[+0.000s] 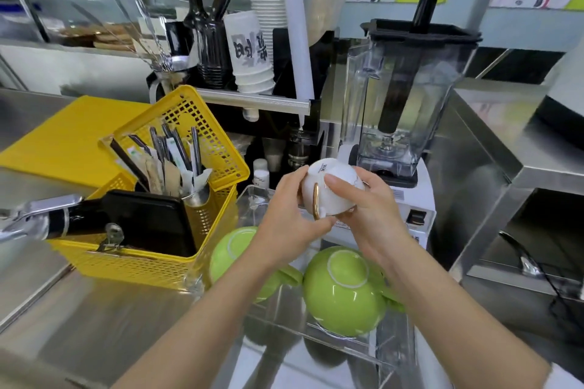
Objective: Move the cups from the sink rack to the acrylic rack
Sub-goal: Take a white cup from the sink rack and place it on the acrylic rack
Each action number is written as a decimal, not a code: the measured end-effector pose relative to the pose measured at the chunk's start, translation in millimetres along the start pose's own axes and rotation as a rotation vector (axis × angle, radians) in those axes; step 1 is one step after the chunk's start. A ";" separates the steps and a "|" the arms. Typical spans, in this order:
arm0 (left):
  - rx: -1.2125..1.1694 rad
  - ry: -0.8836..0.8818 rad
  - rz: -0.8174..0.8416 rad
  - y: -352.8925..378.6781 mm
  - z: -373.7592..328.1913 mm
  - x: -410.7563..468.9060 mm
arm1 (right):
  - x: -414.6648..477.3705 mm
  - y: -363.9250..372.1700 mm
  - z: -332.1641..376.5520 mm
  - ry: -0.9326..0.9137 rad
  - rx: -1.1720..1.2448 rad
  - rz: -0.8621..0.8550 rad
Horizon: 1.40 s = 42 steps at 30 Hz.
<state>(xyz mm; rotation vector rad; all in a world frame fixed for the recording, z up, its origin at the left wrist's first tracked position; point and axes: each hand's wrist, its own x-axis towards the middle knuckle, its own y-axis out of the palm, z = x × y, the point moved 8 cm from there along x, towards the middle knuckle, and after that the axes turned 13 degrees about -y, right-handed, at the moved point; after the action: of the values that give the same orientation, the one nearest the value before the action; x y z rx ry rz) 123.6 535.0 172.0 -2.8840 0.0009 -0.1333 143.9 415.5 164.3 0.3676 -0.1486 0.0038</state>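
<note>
On the steel worktop nearest us, a clear acrylic rack holds two green cups upside down. Above its far end, our left hand and right hand each keep a closed grip on a white cup, inverted, gold handle toward us. We judge we are placing it; next, lower it into free space beyond the green cups. Behind stands a blender.

At centre frame both hands hold a cup upside down above the acrylic rack. Two cups lie inverted on that rack at lower centre. A basket of utensils stands left of it; a blender stands behind, upper right.
</note>
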 end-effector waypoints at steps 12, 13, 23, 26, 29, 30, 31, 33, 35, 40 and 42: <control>0.256 0.040 0.187 -33.0 10.2 18.5 | 14.8 16.0 -14.6 -0.058 -0.771 0.380; 0.263 0.037 0.214 -33.5 11.5 18.8 | 16.3 18.8 -16.8 -0.077 -0.847 0.402; 0.760 0.007 0.284 -40.9 26.6 41.4 | 21.6 47.7 -42.1 -0.180 -1.261 0.457; 0.805 -0.034 0.223 -50.6 38.9 46.7 | 27.3 54.0 -47.6 -0.180 -1.320 0.472; 0.831 -0.011 0.177 -55.1 44.7 48.4 | 32.8 58.2 -57.6 -0.159 -1.357 0.538; 0.852 0.013 0.138 -57.4 43.8 48.1 | 33.1 59.5 -61.2 -0.144 -1.358 0.562; 0.881 0.046 0.095 -59.6 43.5 48.1 | 32.5 60.6 -64.1 -0.130 -1.354 0.581; 0.937 0.097 0.044 -62.1 45.4 48.4 | 31.4 61.9 -66.8 -0.119 -1.362 0.597; 0.966 0.112 0.046 -62.6 47.1 50.2 | 30.3 63.8 -66.4 -0.131 -1.390 0.607; 1.005 0.080 -0.007 -72.6 51.1 57.8 | 29.2 68.5 -68.7 -0.159 -1.400 0.662; 0.964 0.032 -0.020 -81.4 53.9 61.2 | 28.6 68.8 -70.5 -0.151 -1.366 0.680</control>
<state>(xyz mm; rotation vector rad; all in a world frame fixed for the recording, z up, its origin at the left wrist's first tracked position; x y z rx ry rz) 188.6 626.6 146.0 -1.9201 -0.0672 -0.1344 180.2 504.4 128.0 -1.0609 -0.3791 0.5227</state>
